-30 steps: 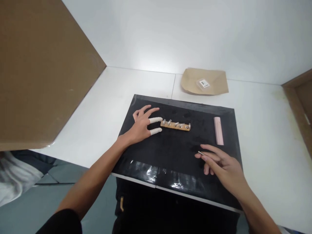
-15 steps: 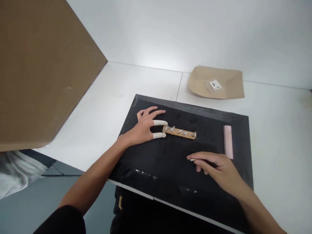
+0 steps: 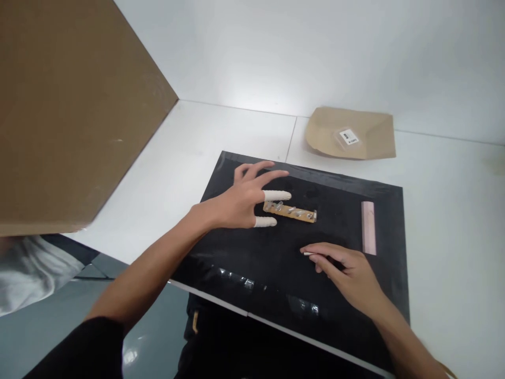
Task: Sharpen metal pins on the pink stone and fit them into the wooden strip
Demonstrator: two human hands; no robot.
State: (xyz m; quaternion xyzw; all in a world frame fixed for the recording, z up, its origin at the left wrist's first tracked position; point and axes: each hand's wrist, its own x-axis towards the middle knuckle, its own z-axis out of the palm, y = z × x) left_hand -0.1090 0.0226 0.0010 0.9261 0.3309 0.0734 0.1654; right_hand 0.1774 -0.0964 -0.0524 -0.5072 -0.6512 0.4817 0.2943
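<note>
My left hand [image 3: 241, 202] is spread over the left end of a narrow yellowish strip [image 3: 290, 211]. White finger cots cover its thumb and index finger, which lie apart on either side of the strip and do not seem to grip it. Several small clear or silvery pieces sit along the strip, too small to name. Nearer to me, my right hand [image 3: 349, 268] pinches a small thin white stick [image 3: 307, 253] between thumb and fingers, a little off the black mat [image 3: 236, 252].
A pale pink bar [image 3: 369, 227] lies on the mat's right side. Behind the mat, a brown paper envelope [image 3: 371, 134] carries a small clear labelled case [image 3: 347, 138]. A large brown panel [image 3: 79, 105] stands at the left, with part of another person's pale clothing [image 3: 35, 273] below it.
My left hand has slid right, so its index finger and thumb now reach along both sides of the strip's left end. My right hand has shifted slightly left, still pinching the white stick.
</note>
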